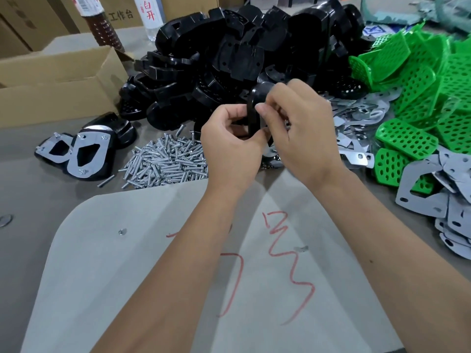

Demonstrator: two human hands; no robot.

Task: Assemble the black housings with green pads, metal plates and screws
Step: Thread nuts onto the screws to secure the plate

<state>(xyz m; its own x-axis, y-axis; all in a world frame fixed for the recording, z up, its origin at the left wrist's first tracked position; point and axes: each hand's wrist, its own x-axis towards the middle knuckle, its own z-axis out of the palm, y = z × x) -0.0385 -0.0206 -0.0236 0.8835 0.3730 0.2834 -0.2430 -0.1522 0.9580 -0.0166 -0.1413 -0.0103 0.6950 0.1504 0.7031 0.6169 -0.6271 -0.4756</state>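
The person held one black housing (255, 112) on edge above the screw pile (167, 160); the left hand (230, 146) curled round its lower part to steady it, while the right hand (300, 123) pinched its upper rim, probably seating a part (which one was hidden by the fingers). Left of the screws lay two finished housings (76, 155); right of them, metal plates (362, 118) and green pads (418, 98), within reach.

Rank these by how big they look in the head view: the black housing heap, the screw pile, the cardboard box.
1. Black housing heap
2. Cardboard box, partly cut off, so unsure
3. Screw pile
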